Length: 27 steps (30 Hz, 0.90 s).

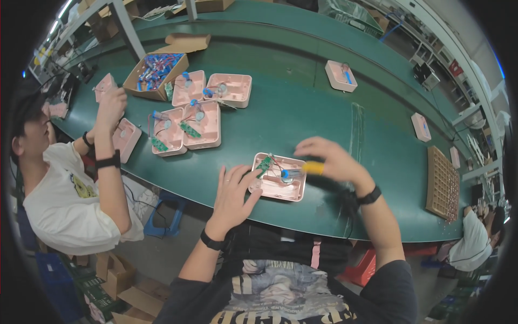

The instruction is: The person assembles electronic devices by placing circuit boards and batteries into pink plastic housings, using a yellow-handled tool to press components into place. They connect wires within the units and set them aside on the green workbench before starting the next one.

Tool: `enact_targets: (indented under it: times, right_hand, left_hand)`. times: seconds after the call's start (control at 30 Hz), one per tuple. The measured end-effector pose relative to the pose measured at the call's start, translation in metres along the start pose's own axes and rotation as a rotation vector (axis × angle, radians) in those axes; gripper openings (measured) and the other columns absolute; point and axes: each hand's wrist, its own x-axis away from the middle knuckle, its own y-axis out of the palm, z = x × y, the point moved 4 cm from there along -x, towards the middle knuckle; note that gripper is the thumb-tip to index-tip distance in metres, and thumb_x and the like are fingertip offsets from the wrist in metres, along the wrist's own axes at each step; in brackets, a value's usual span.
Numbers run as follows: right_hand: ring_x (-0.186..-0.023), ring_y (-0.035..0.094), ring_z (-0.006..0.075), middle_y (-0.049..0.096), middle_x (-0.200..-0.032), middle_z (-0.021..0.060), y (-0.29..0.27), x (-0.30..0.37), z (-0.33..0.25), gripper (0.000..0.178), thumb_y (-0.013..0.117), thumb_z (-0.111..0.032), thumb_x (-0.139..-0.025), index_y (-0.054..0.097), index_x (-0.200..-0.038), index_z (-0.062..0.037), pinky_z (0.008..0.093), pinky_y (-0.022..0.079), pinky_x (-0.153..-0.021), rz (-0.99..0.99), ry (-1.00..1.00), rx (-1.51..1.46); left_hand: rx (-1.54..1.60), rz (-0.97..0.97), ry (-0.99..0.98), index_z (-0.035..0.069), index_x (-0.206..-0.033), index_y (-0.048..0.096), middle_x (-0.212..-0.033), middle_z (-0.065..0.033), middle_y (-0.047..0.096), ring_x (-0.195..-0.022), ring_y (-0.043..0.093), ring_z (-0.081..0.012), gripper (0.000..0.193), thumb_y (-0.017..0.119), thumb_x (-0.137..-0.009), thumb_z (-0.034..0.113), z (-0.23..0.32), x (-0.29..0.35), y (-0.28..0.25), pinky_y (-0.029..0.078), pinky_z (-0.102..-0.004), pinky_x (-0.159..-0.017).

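In front of me lies a pink plastic case (280, 191) with a green circuit board (264, 166), red wires and a blue cylindrical battery (292, 173) inside. My left hand (236, 189) rests at the case's left end, fingers spread, with fingertips by the circuit board and the thumb at the near rim. Over the right end, my right hand (337, 162) is closed on a yellow-handled tool (313, 168) that points toward the battery. Its working tip cannot be made out. A dark blurred object (349, 200) sits beneath my right wrist.
Several pink cases (202, 127) with boards and wires stand left of centre, near a cardboard box (156, 75) of blue batteries. At left, a co-worker (75, 183) handles another case. More cases (341, 75) and a brown gridded tray (442, 183) are on the green table (291, 124) toward the right.
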Motion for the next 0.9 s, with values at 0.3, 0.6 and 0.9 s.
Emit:
enact_targets:
  times: [0.3,0.6,0.9]
  right_hand:
    - [-0.102,0.065,0.0239,0.067,-0.119,0.01,0.039,0.022,-0.029,0.031,0.08,-0.019,-0.096,0.069,-0.121,-0.0044,0.0362,0.053,-0.091,0.135,0.008,-0.119]
    - [-0.094,0.062,0.0179,0.068,-0.108,0.0065,0.026,0.039,-0.031,0.03,0.076,-0.017,-0.099,0.067,-0.125,-0.005,0.0342,0.053,-0.086,-0.146,-0.084,-0.355]
    - [-0.098,0.065,0.0207,0.071,-0.105,0.0061,0.017,0.054,0.0,0.021,0.075,-0.014,-0.099,0.072,-0.119,-0.0068,0.0357,0.054,-0.089,0.052,0.285,-0.198]
  left_hand:
    - [0.193,0.029,-0.076,0.008,-0.141,0.064,-0.146,-0.0201,0.058,-0.139,0.052,-0.0429,0.043,0.066,-0.101,0.023,0.002,-0.041,-0.003,0.035,-0.0541,-0.123]
    - [0.28,0.076,0.104,0.008,-0.121,0.075,-0.144,-0.0215,0.061,-0.14,0.049,-0.0483,0.026,0.071,-0.099,0.021,0.02,-0.072,0.005,0.042,-0.053,-0.116]
    - [0.055,-0.068,0.174,0.008,-0.111,0.078,-0.141,-0.0174,0.065,-0.141,0.049,-0.0465,0.023,0.073,-0.096,0.024,0.019,-0.077,0.005,0.042,-0.0525,-0.116]
